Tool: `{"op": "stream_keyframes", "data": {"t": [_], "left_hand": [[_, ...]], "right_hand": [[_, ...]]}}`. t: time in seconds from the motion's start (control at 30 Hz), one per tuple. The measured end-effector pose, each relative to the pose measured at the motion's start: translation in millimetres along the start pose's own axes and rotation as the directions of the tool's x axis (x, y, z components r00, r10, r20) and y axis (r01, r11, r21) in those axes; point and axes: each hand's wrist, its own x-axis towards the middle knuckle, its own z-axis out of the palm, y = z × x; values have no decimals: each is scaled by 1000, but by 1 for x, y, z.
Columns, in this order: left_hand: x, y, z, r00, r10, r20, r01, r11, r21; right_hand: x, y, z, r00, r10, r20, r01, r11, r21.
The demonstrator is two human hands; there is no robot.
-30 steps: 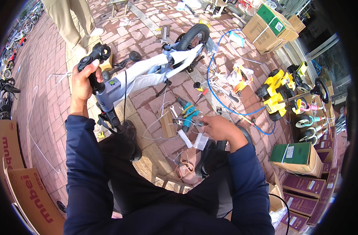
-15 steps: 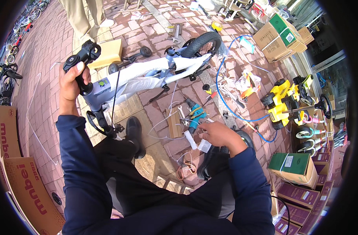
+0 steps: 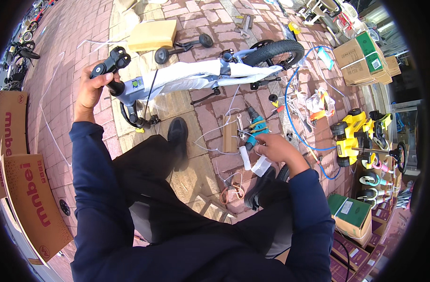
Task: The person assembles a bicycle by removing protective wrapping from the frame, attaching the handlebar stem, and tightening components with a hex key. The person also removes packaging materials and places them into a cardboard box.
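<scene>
My left hand (image 3: 90, 89) is wrapped round the black handlebar stem (image 3: 110, 69) of a small bicycle. The light blue bike frame (image 3: 191, 77) is padded with white wrapping and stretches away to the right, with the rear wheel (image 3: 277, 52) at its far end. Below the stem, the black fork (image 3: 130, 118) comes down near my left shoe. My right hand (image 3: 278, 151) hovers low by a teal power drill (image 3: 256, 128), its fingers curled; their tips are partly hidden. Close to those fingers lie a white tube (image 3: 245, 158), a clear plastic bag (image 3: 261, 166) and a wrench (image 3: 239, 123).
Training wheels (image 3: 184, 49) and a yellow box (image 3: 152, 35) lie beyond the bike. A blue hose (image 3: 290, 113) curves across the bricks. Yellow ride-on toys (image 3: 351, 138) and cartons (image 3: 361, 61) stand right; large cardboard boxes (image 3: 34, 202) stand left. Orange-handled scissors (image 3: 232, 191) lie near my feet.
My view has shifted, so the ground things sit higher and farther right. The standing person's legs have left the picture. My left hand keeps its hold on the stem; my right hand stays beside the drill.
</scene>
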Motion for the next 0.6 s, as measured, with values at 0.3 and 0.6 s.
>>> {"op": "stream_keyframes", "data": {"t": [0.3, 0.6], "left_hand": [[10, 66, 61, 952, 94, -293, 236, 388, 891], [26, 55, 85, 891, 225, -395, 389, 69, 918]], "right_hand": [[177, 51, -32, 760, 19, -650, -152, 977, -149], [264, 98, -73, 740, -35, -672, -320, 860, -397]]}}
